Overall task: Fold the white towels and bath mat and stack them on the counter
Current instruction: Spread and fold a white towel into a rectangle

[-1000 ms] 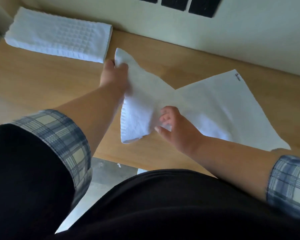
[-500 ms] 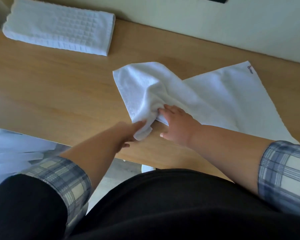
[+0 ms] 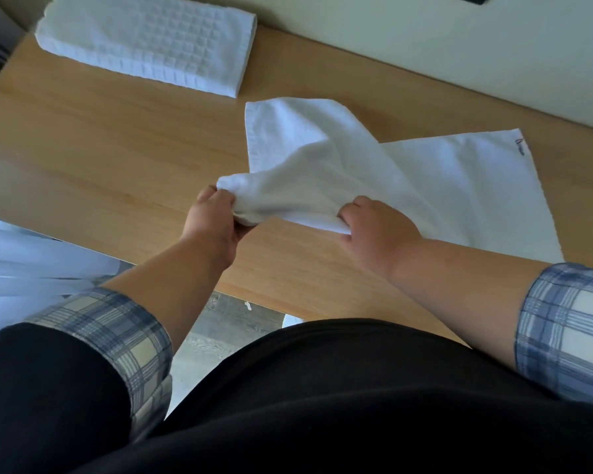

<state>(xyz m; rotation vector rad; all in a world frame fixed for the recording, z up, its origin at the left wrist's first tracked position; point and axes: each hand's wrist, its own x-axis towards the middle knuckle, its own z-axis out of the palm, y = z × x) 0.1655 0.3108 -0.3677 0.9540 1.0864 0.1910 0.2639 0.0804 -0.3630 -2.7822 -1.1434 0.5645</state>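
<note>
At the far left of the desk (image 3: 93, 155) we find the bath mat (image 3: 144, 42) already folded into a thick oblong, its top woven in a raised grid of small squares with plainer borders, lying near the wall (image 3: 425, 46); that part of the job we count as done. The desk itself is smooth pale wood with a fine straight grain, matt rather than glossy. Moving right along its near half we come to the left hand (image 3: 213, 224), whose thumb and fingers pinch the bunched left end of a white towel (image 3: 459, 186) and hold it a little off the wood. The towel is soft terry, limp enough to sag and crease between the two grips; its far left corner lies flat with a ribbed hem, and one layer is drawn over another in a loose diagonal, so we judge this fold only half made and not yet squared. Further right, the right hand (image 3: 374, 230) has its fingers curled round the near folded edge, gripping it low by the desk; beyond it the rest of the towel spreads flat, ending in a far corner with a small dark mark (image 3: 520, 146). What remains, as we read it: finish and flatten this towel, then stack it with the mat; whether other towels wait we cannot tell.
</note>
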